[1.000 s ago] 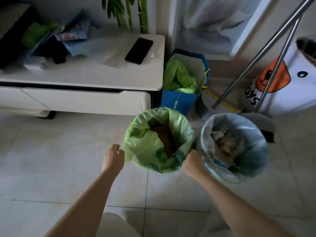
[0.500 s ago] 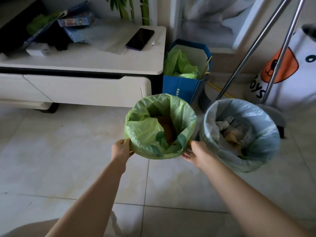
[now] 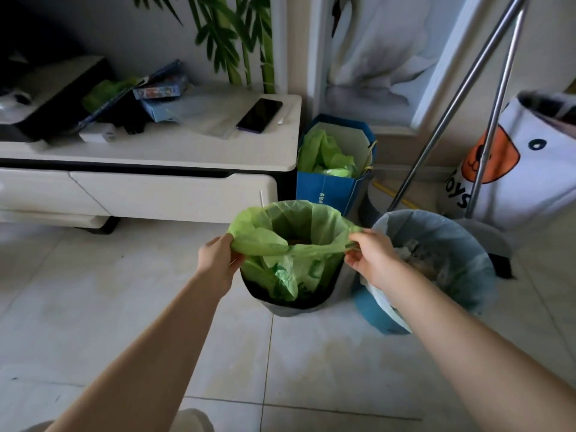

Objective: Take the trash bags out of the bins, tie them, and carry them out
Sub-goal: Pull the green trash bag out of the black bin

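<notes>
**Green liner lifted off the bin rim**

Your left hand [image 3: 218,260] pinches the left edge of the green trash bag [image 3: 293,244], and your right hand [image 3: 371,260] pinches its right edge; both are closed on thin, crinkly, half-transparent plastic. The bag's mouth is stretched into a wide oval between your hands, above the dark round bin [image 3: 290,302], whose black rim shows bare at the front. The bag's lower part hangs in loose folds inside the bin.

Just to the right, almost touching, stands the second bin [image 3: 374,313], blue at its base and lined with a pale blue-grey bag [image 3: 452,244] still folded over its rim, with crumpled trash inside.

The floor [image 3: 124,307] is smooth, pale glossy tile, open on your left and in front of you. Behind the green bag, a white cabinet [image 3: 174,188] with rounded corners sits close by, and a stiff blue paper bag [image 3: 327,191] stuffed with green plastic stands beside it. Two slanted metal poles [image 3: 436,132] cross the space to the right rear.

Half a second ago the green bag was still wrapped over the rim with your hands at its sides; now its edge is pulled free and raised.
</notes>
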The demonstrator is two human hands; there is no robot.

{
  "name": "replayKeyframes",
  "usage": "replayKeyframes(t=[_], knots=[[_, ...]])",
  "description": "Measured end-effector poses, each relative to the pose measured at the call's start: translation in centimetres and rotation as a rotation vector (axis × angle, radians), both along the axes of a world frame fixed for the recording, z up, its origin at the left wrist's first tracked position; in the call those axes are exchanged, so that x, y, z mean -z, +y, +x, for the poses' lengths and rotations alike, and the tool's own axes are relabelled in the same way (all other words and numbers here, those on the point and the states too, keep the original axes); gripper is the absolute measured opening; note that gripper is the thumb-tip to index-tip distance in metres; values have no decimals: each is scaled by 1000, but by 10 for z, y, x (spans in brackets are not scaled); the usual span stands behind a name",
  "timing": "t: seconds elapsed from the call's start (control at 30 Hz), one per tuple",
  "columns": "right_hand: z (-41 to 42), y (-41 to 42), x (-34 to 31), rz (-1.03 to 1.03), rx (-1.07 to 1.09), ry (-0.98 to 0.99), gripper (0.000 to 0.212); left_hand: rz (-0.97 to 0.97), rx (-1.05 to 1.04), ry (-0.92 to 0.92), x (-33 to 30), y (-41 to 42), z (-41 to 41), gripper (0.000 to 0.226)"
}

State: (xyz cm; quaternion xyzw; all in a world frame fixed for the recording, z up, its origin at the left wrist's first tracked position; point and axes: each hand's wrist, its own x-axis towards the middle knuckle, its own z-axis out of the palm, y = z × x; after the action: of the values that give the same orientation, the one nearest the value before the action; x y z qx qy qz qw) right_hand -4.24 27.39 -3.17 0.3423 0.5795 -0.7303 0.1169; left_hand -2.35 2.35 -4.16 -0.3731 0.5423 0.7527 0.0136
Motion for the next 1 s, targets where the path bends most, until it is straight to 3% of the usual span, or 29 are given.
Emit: replayKeyframes(t=[0.2,0.33,0.5,0.63,0.8,0.9,1.0], knots=[[-9,7,-26,114,-168,153,37,142,-23,149,-38,-2,-15,15],[7,14,-42,316,-336,171,32,134,16,139,-56,-12,-6,13],[31,27,-59,432,-512,50,19,-47,155,46,-64,-28,17,9],[43,40,-61,441,-621,-166,22,-216,192,-77,-53,-42,33,9],[38,44,-59,484,-627,-230,7,-349,368,-246,-40,-48,42,25],[22,37,-58,456,-575,-201,22,-239,497,-265,-44,-45,42,16],[5,25,-53,439,-567,-229,42,-47,407,-244,-48,-37,35,3]])
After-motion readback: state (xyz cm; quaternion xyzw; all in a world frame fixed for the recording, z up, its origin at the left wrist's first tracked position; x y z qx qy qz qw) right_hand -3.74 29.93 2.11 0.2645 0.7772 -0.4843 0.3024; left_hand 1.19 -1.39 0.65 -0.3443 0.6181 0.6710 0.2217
